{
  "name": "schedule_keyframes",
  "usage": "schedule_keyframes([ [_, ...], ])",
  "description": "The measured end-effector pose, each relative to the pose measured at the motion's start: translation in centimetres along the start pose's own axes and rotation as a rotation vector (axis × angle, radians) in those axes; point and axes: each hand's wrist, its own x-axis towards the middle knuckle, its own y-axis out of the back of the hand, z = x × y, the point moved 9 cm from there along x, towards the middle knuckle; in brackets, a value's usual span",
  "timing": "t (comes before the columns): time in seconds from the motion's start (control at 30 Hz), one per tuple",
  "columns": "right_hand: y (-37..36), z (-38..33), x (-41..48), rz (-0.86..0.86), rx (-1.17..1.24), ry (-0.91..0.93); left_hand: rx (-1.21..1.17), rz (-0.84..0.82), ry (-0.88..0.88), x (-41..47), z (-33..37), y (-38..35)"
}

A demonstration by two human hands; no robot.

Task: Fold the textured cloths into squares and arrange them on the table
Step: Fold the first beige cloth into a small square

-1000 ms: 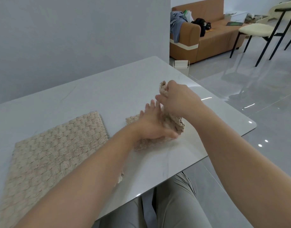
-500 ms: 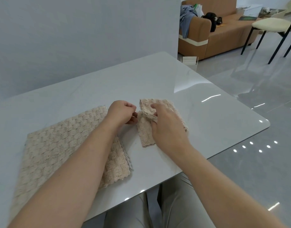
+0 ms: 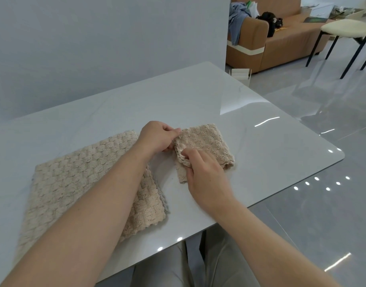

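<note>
i see my left hand (image 3: pixel 157 137) curled tight, thumb and fingertips pinching the left edge of the small beige bobbly-textured cloth (image 3: pixel 207 141), which lies part-folded near the middle of the glossy white table (image 3: pixel 198 96). my right hand (image 3: pixel 208 179) pinches the same edge nearer to me, fingers curled round a lifted layer. just to the left, not touching it, the large beige waffle-textured cloth (image 3: pixel 74 183) lies flat, and my left forearm crosses over it. i judge the step in hand to be squaring up the small one. to do it well i would keep both pinches on one layer only and carry that edge across evenly so the corners meet. i would also check the near right corner, where a lower layer seems to bulge out. then i would flatten the crease with open palms before letting go, since this thick pile will likely spring back.
</note>
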Motion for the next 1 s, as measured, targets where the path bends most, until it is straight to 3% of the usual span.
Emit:
schedule_keyframes([
  [0.37,0.0,-1.0,-0.8,0.011,-0.123,0.123,-0.033,0.007,-0.002,0.7,-0.5,0.1],
  [0.6,-0.8,-0.8,-0.8,-0.084,-0.144,0.100,0.279,0.006,-0.124,0.9,0.0,-0.4],
  [0.83,-0.7,-1.1,-0.7,-0.132,-0.137,0.064,0.520,-0.113,-0.123,0.1,0.7,-1.3],
  [1.0,0.0,-1.5,-0.8,-0.093,-0.138,0.043,0.227,-0.178,-0.020,-0.3,0.2,-1.2],
])
